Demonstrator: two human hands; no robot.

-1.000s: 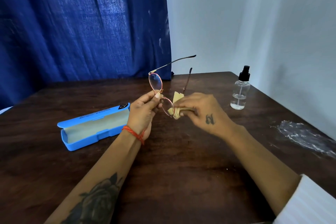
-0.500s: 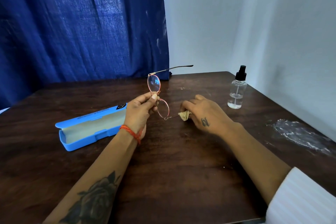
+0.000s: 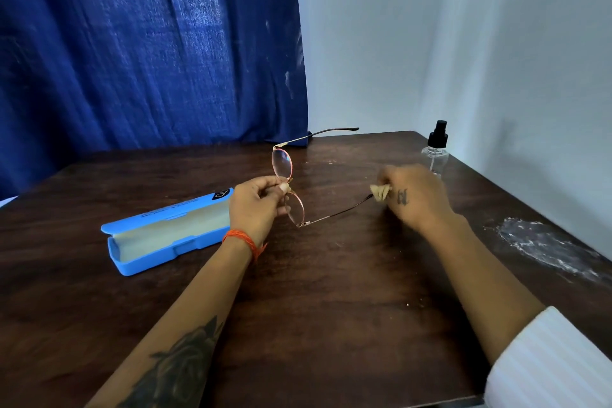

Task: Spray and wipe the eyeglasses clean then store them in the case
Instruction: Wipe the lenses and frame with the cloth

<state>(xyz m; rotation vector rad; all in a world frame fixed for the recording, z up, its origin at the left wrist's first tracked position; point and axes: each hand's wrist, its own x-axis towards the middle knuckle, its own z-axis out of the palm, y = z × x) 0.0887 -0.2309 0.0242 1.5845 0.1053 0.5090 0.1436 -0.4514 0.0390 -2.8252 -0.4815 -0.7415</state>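
Eyeglasses (image 3: 287,187) are hanging above the middle of the wooden table (image 3: 331,308), the left hand (image 3: 256,209) pinching them at the bridge. The right hand (image 3: 414,195) is closing a folded tan cloth (image 3: 380,192) around the near temple tip. Left, the blue case (image 3: 165,232) is lying open; the spray bottle (image 3: 435,149) is standing far right.

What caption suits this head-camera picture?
Left hand holds glasses while right hand wipes one temple with a cloth.
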